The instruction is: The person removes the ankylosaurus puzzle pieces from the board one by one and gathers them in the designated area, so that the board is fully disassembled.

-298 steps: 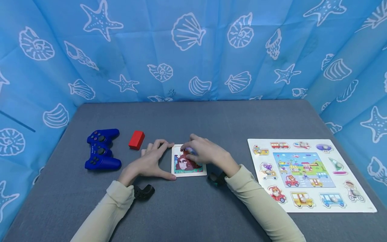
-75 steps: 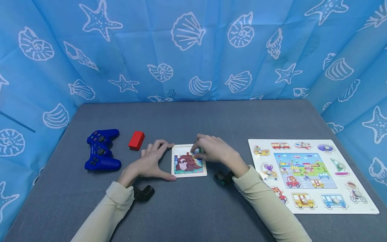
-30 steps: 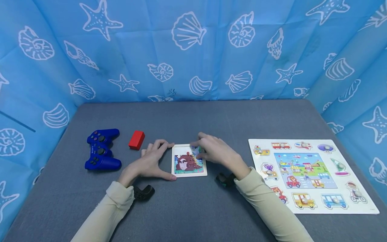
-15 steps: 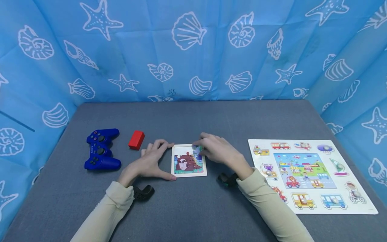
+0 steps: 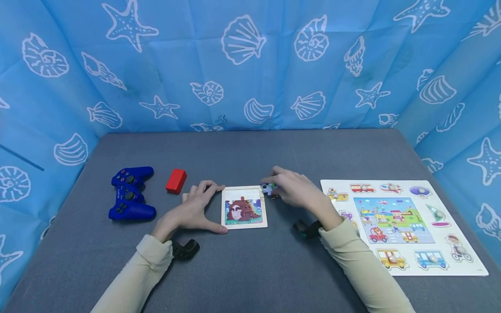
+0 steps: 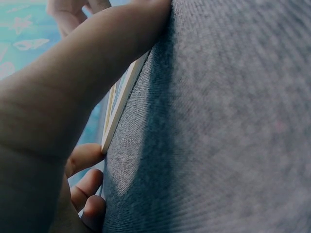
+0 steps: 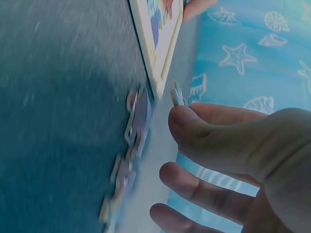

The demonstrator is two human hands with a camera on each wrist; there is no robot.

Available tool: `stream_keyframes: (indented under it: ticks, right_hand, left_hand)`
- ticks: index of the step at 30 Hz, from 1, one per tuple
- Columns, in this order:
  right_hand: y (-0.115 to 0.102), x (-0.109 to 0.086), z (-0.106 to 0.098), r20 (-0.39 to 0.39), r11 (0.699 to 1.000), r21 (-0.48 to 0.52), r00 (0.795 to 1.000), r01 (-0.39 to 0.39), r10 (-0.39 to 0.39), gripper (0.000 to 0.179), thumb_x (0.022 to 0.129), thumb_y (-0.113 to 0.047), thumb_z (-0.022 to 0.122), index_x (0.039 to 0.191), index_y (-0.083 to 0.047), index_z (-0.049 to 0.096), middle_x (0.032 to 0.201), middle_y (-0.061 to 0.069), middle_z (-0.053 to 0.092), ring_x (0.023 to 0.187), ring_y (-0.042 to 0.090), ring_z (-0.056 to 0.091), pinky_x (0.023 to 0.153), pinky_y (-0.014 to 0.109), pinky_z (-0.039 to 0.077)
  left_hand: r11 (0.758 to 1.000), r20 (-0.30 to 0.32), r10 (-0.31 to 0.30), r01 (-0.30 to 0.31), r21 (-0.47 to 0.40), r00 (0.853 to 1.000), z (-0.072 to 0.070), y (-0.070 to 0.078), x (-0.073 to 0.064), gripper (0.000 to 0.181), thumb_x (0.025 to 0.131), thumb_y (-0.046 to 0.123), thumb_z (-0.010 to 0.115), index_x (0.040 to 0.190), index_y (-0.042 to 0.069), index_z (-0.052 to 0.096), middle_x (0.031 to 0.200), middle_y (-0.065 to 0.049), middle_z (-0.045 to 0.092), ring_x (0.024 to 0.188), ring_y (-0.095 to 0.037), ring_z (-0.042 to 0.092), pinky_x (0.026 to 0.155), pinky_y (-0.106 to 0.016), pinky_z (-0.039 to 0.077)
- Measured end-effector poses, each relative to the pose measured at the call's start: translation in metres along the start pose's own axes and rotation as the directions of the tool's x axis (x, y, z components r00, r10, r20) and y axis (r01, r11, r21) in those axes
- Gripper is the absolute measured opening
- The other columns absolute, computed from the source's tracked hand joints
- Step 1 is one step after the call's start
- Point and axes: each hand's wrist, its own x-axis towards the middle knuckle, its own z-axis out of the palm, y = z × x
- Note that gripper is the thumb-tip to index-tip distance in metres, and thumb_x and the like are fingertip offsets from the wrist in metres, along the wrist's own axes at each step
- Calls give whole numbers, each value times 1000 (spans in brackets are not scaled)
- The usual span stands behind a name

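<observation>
A small square jigsaw puzzle tray [image 5: 244,226] lies mid-table. Its lower part shows a brown animal picture, while the upper strip is bare white. My left hand [image 5: 197,208] holds the tray by its left side, index finger at the far corner and thumb at the near one. In the right wrist view, my right hand [image 7: 228,145] pinches a small puzzle piece [image 7: 177,93], seen edge-on, between thumb and index finger. Several loose puzzle pieces [image 7: 139,116] lie on the cloth by the tray's corner, partly hidden under my right hand [image 5: 293,187] in the head view.
A blue game controller [image 5: 131,193] and a red block [image 5: 176,181] lie left of my left hand. A large white knob puzzle board [image 5: 462,265] with vehicle pieces lies at the right, partly under my right forearm. A blue shell-print curtain [image 5: 250,65] rises behind the table.
My right hand has moved right, off the tray's upper right corner, with a puzzle piece. That corner now shows bare, and loose pieces beside the tray have come into view. My left hand stays put.
</observation>
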Motion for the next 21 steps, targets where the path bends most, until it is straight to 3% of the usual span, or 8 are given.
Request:
stream_keyframes:
  ticks: [12,21]
  right_hand:
    - [27,-18,-10,-8,996,30,997,-82,82,36,95,-8,71,130,-13,70,106,7,63,78,16,53,64,31,41]
    - [44,-34,-14,0,990,2,990,-141,141,32,95,-9,71,127,-13,72,112,7,67,96,23,64,82,51,52]
  left_hand:
    - [1000,-6,3,-3,-6,1000,-1,0,-1,117,65,68,86,159,25,32,156,-10,31,128,-32,35,88,-46,29]
    - [1000,-4,2,-2,-4,1000,-1,1,0,116,65,68,86,159,27,32,158,-9,31,129,-31,35,87,-45,29]
